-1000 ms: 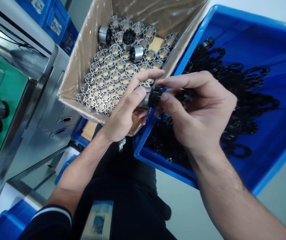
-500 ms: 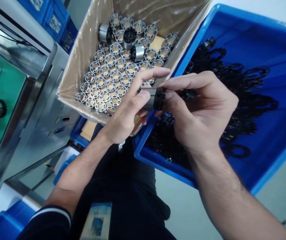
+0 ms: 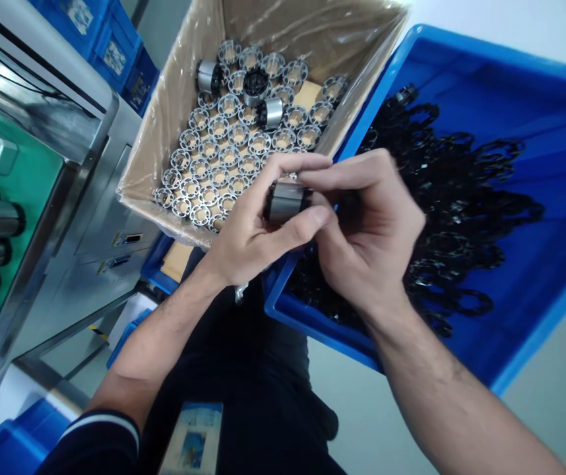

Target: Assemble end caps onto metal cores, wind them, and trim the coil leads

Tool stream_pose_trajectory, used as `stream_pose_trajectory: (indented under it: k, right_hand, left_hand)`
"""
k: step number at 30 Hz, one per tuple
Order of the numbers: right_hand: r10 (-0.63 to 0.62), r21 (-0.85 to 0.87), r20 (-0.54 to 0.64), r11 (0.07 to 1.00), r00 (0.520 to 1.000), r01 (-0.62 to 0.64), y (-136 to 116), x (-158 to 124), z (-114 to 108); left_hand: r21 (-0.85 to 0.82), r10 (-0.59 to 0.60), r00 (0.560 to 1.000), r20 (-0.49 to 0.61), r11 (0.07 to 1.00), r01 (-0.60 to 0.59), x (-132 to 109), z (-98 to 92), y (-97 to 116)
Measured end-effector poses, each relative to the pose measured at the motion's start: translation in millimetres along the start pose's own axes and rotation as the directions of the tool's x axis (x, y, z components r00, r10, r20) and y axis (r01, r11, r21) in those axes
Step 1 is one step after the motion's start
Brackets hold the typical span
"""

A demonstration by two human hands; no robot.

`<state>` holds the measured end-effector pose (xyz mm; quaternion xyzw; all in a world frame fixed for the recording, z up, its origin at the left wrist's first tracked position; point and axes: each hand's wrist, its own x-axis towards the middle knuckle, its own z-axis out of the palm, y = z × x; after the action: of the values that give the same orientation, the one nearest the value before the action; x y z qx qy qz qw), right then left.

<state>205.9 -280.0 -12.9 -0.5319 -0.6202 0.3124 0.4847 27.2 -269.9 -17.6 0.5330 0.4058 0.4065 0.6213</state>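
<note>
- Your left hand [image 3: 258,231] is closed on a steel cylinder [image 3: 283,202], thumb and fingers around the barrel.
- Your right hand [image 3: 365,224] is pinched in at the cylinder's right end; its fingers hide most of the black collar [image 3: 307,196] there.
- Cylinder sits between your hands, above the near edge of the carton.
- Looks stiff, smooth, likely slippery and fairly heavy for its size; take it by the barrel with a firm grip.
- Black collar looks like light plastic, so probably less sturdy; don't bear on it.
- Right: blue plastic crate [image 3: 466,56] holding a tangled heap of thin black rings [image 3: 451,221].
- Far: cardboard carton [image 3: 152,158] with plastic liner, packed with flat slotted metal discs [image 3: 218,175], three capped cylinders on top.
- Left: stainless steel machine cabinet [image 3: 85,218].
</note>
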Motion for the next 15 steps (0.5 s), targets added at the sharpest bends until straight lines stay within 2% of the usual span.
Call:
stream_pose_trajectory:
  k: [2, 5, 8, 10, 11, 13, 15]
  right_hand:
    - [0.070, -0.027, 0.064, 0.997, 0.995, -0.069, 13.9, 8.5, -9.1]
    - [0.153, -0.249, 0.056, 0.959, 0.987, -0.134, 44.3, 26.1, -33.0]
    - [0.183, -0.490, 0.059, 0.862, 0.981, -0.132, 73.2, 37.2, -54.9]
    - [0.219, -0.557, 0.075, 0.818, 0.973, -0.141, 86.6, 38.6, -60.3]
    - [0.247, -0.584, 0.101, 0.799, 0.964, -0.144, 91.5, 37.8, -59.7]
    - [0.310, -0.629, 0.190, 0.767, 0.932, -0.127, 98.6, 34.5, -53.7]
    - [0.363, -0.658, 0.280, 0.747, 0.889, -0.098, 103.9, 30.2, -44.5]
  left_hand:
    - [0.090, 0.001, 1.000, -0.025, 0.996, 0.002, 4.5, -9.0, 6.5]
    - [0.355, 0.098, 0.991, -0.093, 0.933, -0.058, 32.6, -34.4, 24.3]
    - [0.612, 0.245, 0.968, -0.054, 0.774, -0.161, 94.8, -71.4, 34.4]
    - [0.711, 0.299, 0.954, -0.017, 0.675, -0.199, 145.0, -96.6, 31.3]
    - [0.757, 0.275, 0.962, -0.010, 0.631, -0.172, 167.4, -107.1, 28.1]
    - [0.814, 0.193, 0.978, -0.084, 0.580, -0.045, 196.8, -120.3, 23.2]
    - [0.848, 0.197, 0.973, -0.121, 0.530, -0.002, 196.9, -120.9, 25.2]
